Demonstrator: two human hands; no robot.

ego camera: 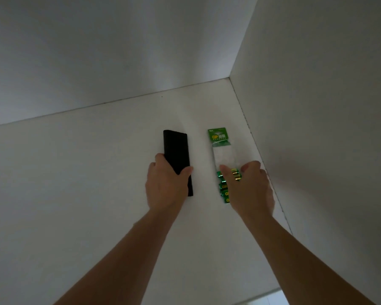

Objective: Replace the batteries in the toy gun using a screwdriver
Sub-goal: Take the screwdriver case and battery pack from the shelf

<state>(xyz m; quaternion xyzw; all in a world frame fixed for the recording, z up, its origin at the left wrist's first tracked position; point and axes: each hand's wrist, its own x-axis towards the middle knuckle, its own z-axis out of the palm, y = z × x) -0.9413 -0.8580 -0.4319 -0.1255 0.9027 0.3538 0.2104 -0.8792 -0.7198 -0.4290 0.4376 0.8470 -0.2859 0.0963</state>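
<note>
Black case [176, 150] and battery pack [221, 150] lie side by side, long axes pointing away. The left hand [165, 186] grips the case's near end; the right hand [251, 188] pinches the pack's.

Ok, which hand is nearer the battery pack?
Right. The right hand grips the battery pack at its lower end, over the green batteries; the left hand is apart to its left, holding the black case.
</note>
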